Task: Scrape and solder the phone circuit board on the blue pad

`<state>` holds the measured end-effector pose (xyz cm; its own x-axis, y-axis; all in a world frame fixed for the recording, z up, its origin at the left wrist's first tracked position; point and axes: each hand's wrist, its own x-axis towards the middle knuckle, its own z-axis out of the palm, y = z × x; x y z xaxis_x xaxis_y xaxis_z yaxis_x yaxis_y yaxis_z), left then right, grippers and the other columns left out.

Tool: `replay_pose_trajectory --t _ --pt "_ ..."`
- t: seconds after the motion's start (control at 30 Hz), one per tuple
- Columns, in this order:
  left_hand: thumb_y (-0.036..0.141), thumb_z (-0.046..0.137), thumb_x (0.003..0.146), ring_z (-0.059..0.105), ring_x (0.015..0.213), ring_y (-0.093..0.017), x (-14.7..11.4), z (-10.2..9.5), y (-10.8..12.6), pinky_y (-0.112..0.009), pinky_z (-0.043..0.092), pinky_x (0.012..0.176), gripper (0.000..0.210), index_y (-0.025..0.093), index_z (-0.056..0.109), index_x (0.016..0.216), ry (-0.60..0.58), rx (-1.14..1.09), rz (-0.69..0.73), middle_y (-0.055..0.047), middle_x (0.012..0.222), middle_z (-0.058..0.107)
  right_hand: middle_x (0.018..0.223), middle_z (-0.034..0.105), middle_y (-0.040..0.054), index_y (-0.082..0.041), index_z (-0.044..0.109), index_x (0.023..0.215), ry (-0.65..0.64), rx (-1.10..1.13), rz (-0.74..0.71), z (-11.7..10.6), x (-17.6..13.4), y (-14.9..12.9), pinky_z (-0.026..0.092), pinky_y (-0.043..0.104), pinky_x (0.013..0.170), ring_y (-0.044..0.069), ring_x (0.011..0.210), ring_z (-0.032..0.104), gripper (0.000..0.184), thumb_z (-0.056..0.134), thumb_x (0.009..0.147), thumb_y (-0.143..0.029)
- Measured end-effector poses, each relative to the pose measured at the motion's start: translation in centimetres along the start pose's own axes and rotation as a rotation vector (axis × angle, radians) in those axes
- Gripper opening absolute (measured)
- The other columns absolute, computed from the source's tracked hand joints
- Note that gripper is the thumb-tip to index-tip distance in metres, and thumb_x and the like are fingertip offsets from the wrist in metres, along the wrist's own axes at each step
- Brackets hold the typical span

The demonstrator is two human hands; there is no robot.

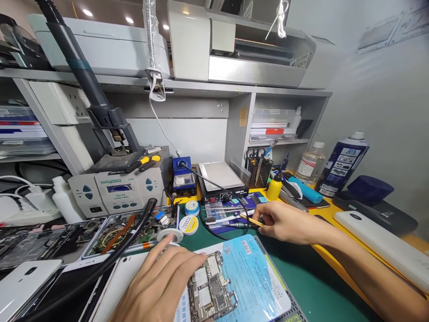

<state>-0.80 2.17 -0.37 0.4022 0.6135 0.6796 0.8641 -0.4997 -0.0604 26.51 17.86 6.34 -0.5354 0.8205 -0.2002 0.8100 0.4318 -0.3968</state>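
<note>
Circuit board [216, 290] — just beside left hand [161, 279], fingers outstretched — right hand [282, 222], farther off, pinching yellow stick [254, 221].

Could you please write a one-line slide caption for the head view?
Left hand at a circuit board on a blue pad, right hand pinching a yellow tool beside a brush.

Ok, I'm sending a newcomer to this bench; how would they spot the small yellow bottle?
Start from the grey shelf unit at the back, then drop to the black tool holder before its right compartment. The yellow bottle stands upright just right of that holder, beyond the right hand. Its solid yellow body sets it apart from the clear bottle and dark blue spray can.
</note>
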Motion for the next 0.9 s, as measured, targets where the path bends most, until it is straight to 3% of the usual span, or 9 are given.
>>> replay_pose_trajectory --t 0.2,0.9 --pt "0.045 0.069 0.078 0.073 0.104 -0.026 0.37 0.26 -0.80 -0.042 0.052 0.112 0.057 0.022 0.054 0.128 0.065 -0.030 0.096 -0.003 0.107 0.074 0.070 0.054 -0.0015 -0.021 0.071 0.097 0.017 -0.012 -0.014 0.33 0.57 0.06 0.033 0.027 0.056 0.017 0.063 0.049 0.018 0.063 0.081 -0.023" --pt "0.036 0.066 0.078 0.072 0.106 -0.026 0.52 -0.28 0.01 -0.045 0.050 0.113 0.052 0.021 0.054 0.127 0.039 -0.043 0.043 -0.005 0.108 0.074 0.066 0.061 -0.0009 -0.019 0.068 0.077 -0.024 -0.018 0.009 0.39 0.67 0.49 0.033 0.027 0.051 0.014 0.058 0.049 0.007 0.064 0.079 -0.024"
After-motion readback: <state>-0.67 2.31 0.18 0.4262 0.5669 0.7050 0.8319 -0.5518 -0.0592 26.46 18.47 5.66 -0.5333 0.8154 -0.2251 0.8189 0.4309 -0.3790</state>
